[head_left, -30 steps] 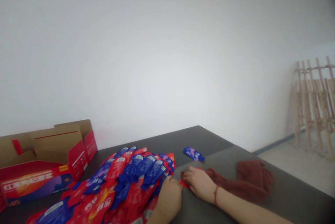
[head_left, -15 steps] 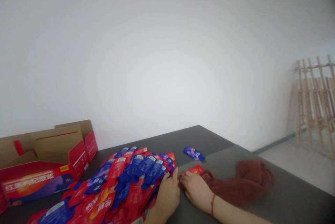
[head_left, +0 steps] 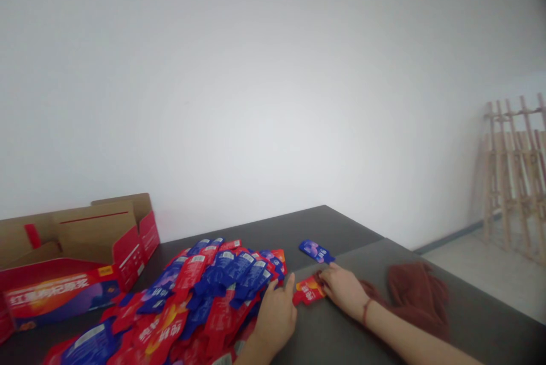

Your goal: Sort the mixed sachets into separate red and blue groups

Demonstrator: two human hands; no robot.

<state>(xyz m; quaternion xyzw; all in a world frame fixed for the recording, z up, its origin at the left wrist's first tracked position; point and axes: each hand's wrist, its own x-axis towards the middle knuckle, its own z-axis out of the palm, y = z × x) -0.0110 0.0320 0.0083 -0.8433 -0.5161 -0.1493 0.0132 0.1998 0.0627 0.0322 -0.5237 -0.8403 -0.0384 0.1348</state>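
The red pouch (head_left: 309, 290) lies on the surface (head_left: 324, 224) between the hands. It looks light, soft and perhaps slippery, best pinched by its narrow end. The right hand (head_left: 344, 292) curls its fingers at the opposite end, over the cloth (head_left: 420, 297); their grip I cannot tell. The left hand (head_left: 276, 319), thumb and forefinger apart, seems empty beside the pile (head_left: 222, 294). A blue pouch (head_left: 314, 251) lies beyond.

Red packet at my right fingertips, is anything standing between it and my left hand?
Nothing visible stands between the red packet and the left hand; they're so close I can't tell whether they touch. The right hand and brown cloth are on the packet's other side.
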